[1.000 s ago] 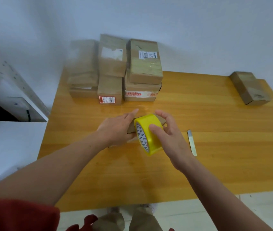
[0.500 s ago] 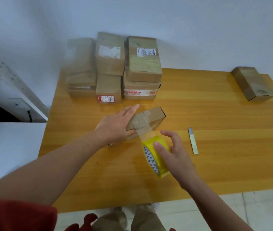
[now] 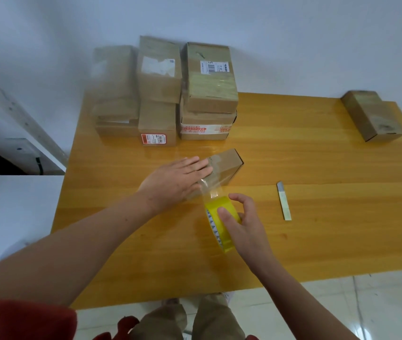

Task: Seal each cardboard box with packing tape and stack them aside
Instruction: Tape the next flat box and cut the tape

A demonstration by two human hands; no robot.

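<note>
The counter (image 3: 293,155) is of yellow-orange wood with a glossy top, and its far edge stands against a plain white wall (image 3: 268,33). Below its near edge there is a pale tiled floor (image 3: 366,310). At the left, beside the counter, a white metal rack (image 3: 11,123) is seen.

At the far left corner a stack (image 3: 160,94) of brown boxes stands in 3 columns, touching each other; the left column is blurred. All of them are closed, so I cannot tell what is inside. A lone box (image 3: 371,116), also closed, lies at the far right edge, well apart from the others.

The box (image 3: 227,163) in work lies near the middle of the counter, just in front of the stack. Its long axis goes diagonally, from near-left to far-right, and its free end points to the far right.

The left hand (image 3: 175,182) lies flat on top of it, fingers straight and together. The right hand (image 3: 244,227) grips the yellow roll (image 3: 219,224) with curled fingers and thumb, just on the near side of the box. Clear tape (image 3: 211,190) is stretched from the box to the roll. A thin pale tool (image 3: 283,201) lies on the counter to the right of the hands.
</note>
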